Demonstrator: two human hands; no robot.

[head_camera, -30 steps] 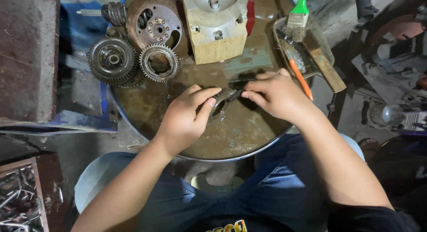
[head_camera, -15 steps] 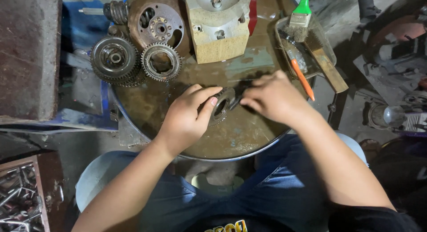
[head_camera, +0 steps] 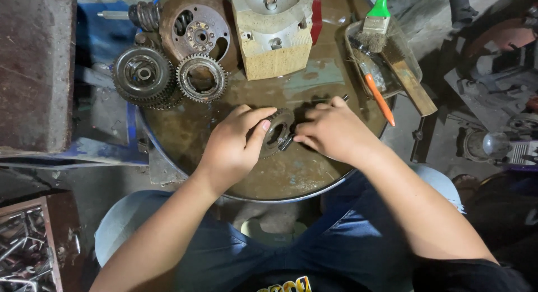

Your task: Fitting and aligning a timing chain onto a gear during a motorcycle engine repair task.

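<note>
Gripping a small gear between both hands, a seated person works over a round, oily drum top. Left hand wraps the gear's near side, thumb on its toothed rim; right hand pinches its other side, fingertips at the hub. Gear is tilted, just above the drum's middle. Two larger gears lie at the far left edge, a green-handled brush and orange tool far right.
</note>
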